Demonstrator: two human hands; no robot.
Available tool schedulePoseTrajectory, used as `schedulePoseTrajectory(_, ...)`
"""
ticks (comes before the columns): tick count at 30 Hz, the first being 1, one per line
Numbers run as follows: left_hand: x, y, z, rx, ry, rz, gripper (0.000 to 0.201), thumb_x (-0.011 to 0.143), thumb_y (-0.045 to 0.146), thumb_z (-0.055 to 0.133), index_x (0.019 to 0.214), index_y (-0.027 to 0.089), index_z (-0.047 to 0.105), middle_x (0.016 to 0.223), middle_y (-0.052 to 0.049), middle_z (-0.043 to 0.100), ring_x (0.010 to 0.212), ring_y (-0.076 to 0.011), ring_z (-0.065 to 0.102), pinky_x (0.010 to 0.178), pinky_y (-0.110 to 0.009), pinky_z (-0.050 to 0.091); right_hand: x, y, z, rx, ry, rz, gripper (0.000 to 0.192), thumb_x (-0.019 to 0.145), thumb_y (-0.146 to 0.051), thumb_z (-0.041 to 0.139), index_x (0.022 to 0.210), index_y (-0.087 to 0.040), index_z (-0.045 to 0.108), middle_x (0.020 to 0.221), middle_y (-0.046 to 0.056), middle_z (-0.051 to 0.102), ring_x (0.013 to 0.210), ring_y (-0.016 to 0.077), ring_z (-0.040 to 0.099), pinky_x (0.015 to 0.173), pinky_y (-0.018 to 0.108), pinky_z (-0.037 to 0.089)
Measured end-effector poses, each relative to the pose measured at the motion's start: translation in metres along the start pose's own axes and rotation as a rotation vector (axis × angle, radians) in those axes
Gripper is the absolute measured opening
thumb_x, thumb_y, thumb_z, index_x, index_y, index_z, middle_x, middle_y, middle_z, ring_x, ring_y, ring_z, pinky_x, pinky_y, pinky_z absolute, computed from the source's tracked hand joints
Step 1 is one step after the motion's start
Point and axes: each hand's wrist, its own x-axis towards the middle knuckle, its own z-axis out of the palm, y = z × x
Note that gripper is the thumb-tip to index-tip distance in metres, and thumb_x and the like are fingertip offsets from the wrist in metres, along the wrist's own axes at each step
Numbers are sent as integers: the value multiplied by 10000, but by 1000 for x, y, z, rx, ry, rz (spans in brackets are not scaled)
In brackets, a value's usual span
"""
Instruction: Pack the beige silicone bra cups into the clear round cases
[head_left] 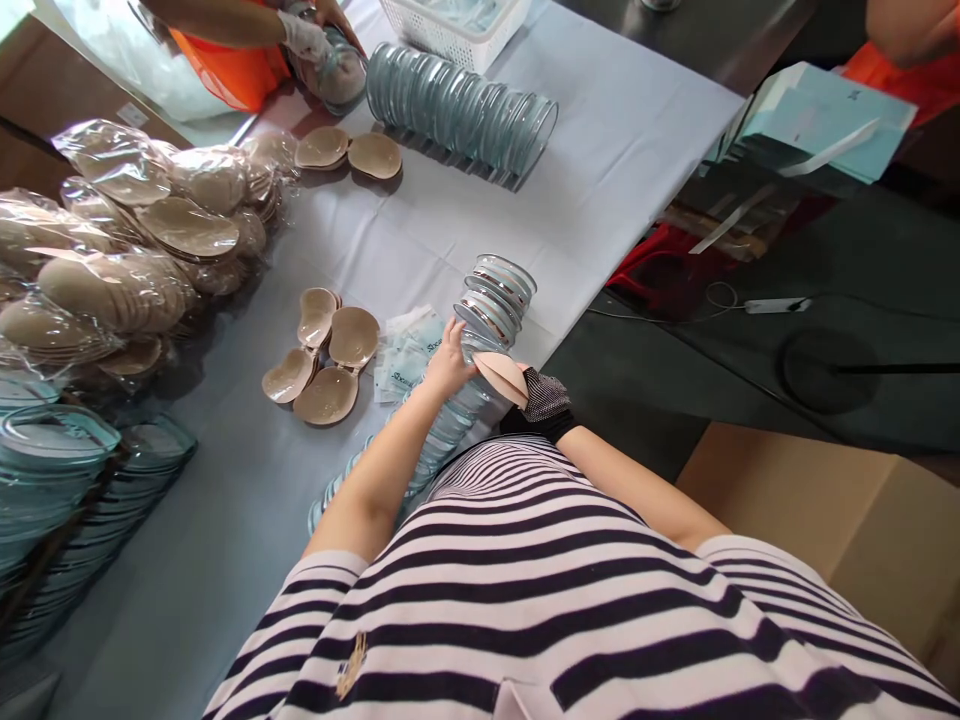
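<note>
A long row of clear, blue-tinted round plastic cases (480, 330) is lying on the pale cloth-covered table (600, 170), running from 7 o'clock up to 1 o'clock in front of the striped shirt. The left hand (448, 362) is laid on the row's upper part, fingers curled against the cases — pressed on, not pinching. The right hand (541, 398), in a dark mesh glove, is closed on a beige rounded silicone pad (504, 376), held just beside the row at 3 o'clock of the left hand. Loose beige pads (324, 358) are seen at 9 o'clock, small pale-blue sachets (409, 350) between them and the row. A second row of cases (461, 108) is lying at 12 o'clock — a co-worker's hand (330, 15) beyond it.
</note>
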Motion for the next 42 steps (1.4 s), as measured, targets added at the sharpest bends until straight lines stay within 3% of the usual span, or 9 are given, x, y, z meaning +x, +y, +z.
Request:
schedulePoseTrajectory(7,2,-6,4,-24,-147,75,1118,603,285,788,1549,163,203,1628,-231,129,1515,-379,134,1193,-509,257,39,-15,-11,-82,-67,68,448,935,-393,514,1307,-145,497,1143,161,694,936,257,672,788,318,450)
schedulePoseTrajectory(10,1,-7,2,-33,-159,60,1131,616,320,797,1556,157,190,1630,-239,108,1518,-374,120,1196,-496,253,33,-7,-16,-90,-82,42,465,898,-436,571,1281,-176,527,1134,142,702,919,261,686,751,304,463)
schedulePoseTrajectory(14,2,-6,1,-25,-158,63,1131,622,391,826,1550,159,223,1623,-247,131,1507,-382,169,1191,-489,263,23,-5,-19,-80,-87,-17,356,990,-382,408,1203,-189,618,1160,131,703,992,241,680,787,280,472)
schedulePoseTrajectory(21,2,-6,2,-4,-154,83,1052,672,496,810,1527,185,283,1610,-229,192,1480,-381,255,1177,-506,290,50,-13,0,40,-67,77,353,992,-302,405,1245,-212,634,1232,95,689,1093,246,654,906,337,491)
schedulePoseTrajectory(28,2,-12,9,12,-118,91,1108,661,540,813,1543,192,240,1616,-240,172,1492,-390,215,1175,-528,280,49,-6,7,521,-191,176,332,926,-188,413,1195,-192,609,976,39,746,718,138,710,714,264,567)
schedulePoseTrajectory(30,0,-11,10,27,-108,99,1108,668,543,809,1544,177,238,1614,-247,173,1494,-391,207,1172,-537,283,45,-5,1,477,-225,117,324,932,-236,449,1216,-189,598,1040,51,738,790,157,723,753,286,572)
schedulePoseTrajectory(34,-8,-3,4,71,-13,200,832,757,472,765,1459,195,414,1568,-197,300,1477,-349,263,1179,-509,296,39,-9,-9,145,-135,-2,330,895,-384,588,1168,-211,654,1186,91,704,1082,249,673,908,347,528)
schedulePoseTrajectory(38,-9,6,-2,145,15,358,367,833,423,699,1138,222,653,1361,-122,527,1363,-288,429,1170,-466,341,39,-17,-9,86,-119,0,373,909,-374,569,1236,-205,631,1196,94,701,1077,245,670,894,330,520)
schedulePoseTrajectory(42,-8,9,-6,156,12,353,290,844,415,686,1057,219,669,1384,-117,518,1360,-291,440,1148,-474,378,41,-20,-3,73,-126,-31,478,878,-352,616,1332,-207,573,1236,105,686,1092,261,662,886,332,517)
